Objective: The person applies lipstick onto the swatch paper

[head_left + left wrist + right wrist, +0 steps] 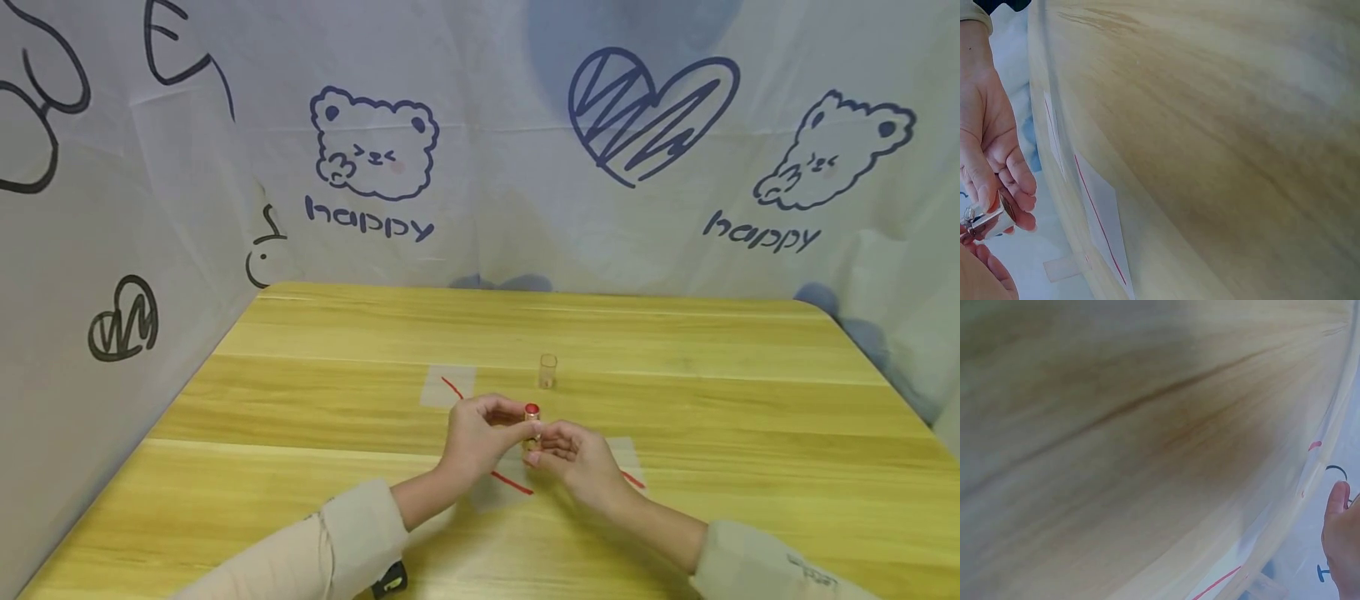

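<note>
A lipstick [532, 410] with a red tip and a shiny gold-toned tube stands upright between the two hands, above the table. My left hand [476, 442] pinches its upper tube between thumb and fingers. Lower down, my right hand [592, 471] grips the base with thumb and fingertips. In the left wrist view, the shiny tube [994, 222] shows at the left edge, between the fingers. Only part of the right hand [1344, 544] appears in the right wrist view, and the lipstick is hidden there. Behind the hands, a clear cap [548, 372] stands on the table.
Small white paper pieces lie on the wooden table [300, 400]: one at back left [435, 390], one under the hands [491, 497], one at right [628, 454]. Each bears a red line. A dark object [390, 579] shows beside the left sleeve. Drawn-on white cloth [510, 208] hangs behind.
</note>
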Tool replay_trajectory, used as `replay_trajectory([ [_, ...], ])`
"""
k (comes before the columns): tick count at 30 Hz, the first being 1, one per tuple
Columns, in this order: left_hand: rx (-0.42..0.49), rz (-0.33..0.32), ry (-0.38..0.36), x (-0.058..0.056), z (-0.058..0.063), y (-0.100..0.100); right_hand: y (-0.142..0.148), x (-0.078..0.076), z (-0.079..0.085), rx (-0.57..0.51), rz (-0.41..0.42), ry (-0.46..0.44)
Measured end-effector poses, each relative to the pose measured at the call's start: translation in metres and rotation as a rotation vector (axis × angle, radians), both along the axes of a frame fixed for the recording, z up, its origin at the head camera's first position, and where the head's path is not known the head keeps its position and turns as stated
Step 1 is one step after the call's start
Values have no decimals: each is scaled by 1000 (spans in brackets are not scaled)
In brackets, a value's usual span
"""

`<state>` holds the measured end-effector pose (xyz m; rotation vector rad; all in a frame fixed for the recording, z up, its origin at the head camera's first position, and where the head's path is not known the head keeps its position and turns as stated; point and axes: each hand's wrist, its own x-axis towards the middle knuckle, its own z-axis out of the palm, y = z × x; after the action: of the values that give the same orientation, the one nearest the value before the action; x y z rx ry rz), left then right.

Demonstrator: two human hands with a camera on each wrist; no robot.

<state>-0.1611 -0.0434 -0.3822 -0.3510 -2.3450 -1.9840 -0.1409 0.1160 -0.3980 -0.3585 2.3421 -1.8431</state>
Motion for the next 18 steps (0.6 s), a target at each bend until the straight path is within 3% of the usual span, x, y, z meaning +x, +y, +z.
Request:
replay_trajectory([
  [5,-30,3,50,-1,-2,0,-2,0,0,-1,-17,7],
  [18,-14,-226,96,-7,-1,-11,-1,-1,0,4,17,-15],
])
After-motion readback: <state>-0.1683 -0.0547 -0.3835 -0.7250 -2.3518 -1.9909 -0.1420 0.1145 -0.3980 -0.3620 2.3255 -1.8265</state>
